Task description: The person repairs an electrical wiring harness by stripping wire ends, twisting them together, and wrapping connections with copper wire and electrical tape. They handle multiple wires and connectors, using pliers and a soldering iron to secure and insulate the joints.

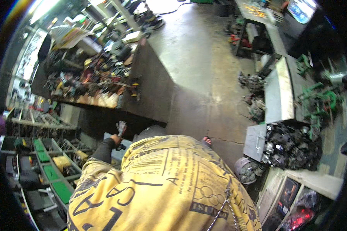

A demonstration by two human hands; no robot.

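At the lower left, my left hand [115, 139] comes out of a dark sleeve, its fingers closed around a bundle of thin pale rods or wires [121, 128]. The bundle points upward, its tips fanning slightly apart; its exact kind is too small to make out. Close beside the hand is a grey-blue box-like thing [121, 149], partly covered by my yellow printed shirt [162, 181]. My right hand is not visible.
A dark workbench [152, 82] heaped with tools and small parts [98, 75] stands ahead on the left. Divided bins [46, 169] line the lower left. On the right are a grey drawer [255, 142], a pile of black parts [293, 146] and a bucket [247, 170]. Concrete floor [196, 77] runs between.
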